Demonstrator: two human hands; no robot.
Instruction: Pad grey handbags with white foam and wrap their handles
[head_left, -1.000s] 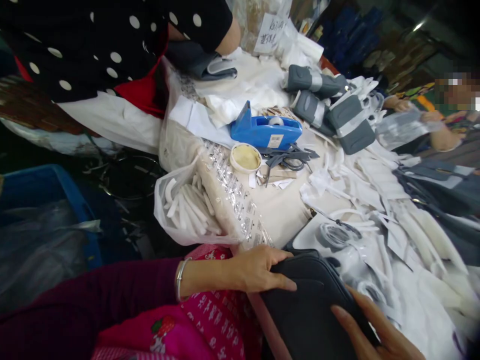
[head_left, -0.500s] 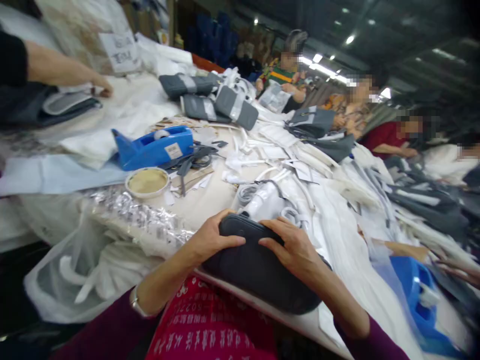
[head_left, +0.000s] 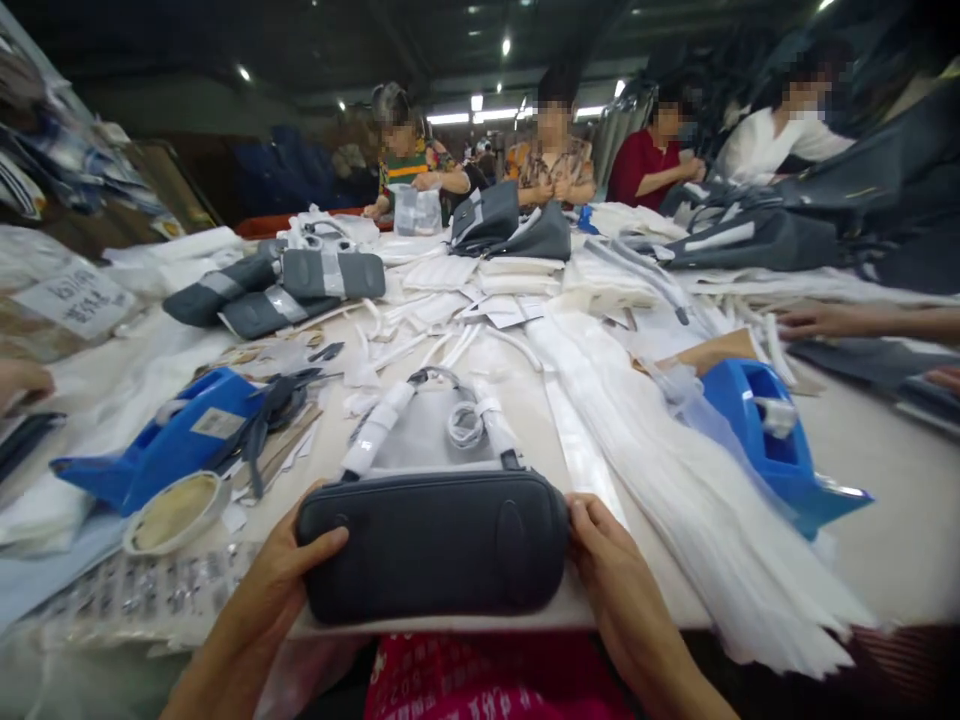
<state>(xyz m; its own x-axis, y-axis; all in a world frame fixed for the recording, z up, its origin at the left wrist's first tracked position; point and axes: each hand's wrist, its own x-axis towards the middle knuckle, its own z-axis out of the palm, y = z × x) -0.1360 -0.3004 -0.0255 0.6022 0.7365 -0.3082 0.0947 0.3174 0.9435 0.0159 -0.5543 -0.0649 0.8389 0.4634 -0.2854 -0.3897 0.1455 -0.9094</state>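
Our spread left hand (head_left: 281, 585) and right hand (head_left: 619, 570) hold the ends of a grey bag (head_left: 435, 550) lying crosswise, handles (head_left: 375, 430) pointing away.

Bag: our dark grey bag (head_left: 433, 545) now lies with its base toward us, white-wrapped straps (head_left: 375, 430) showing beyond.
Hands: our left hand (head_left: 281, 590) and right hand (head_left: 611, 565) have moved from its top to its two ends.
View: we now look straight along the table (head_left: 885, 540).

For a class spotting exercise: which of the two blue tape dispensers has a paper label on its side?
The left tape dispenser, beside the round dish, has the label; the other dispenser, by the white strips, shows none.
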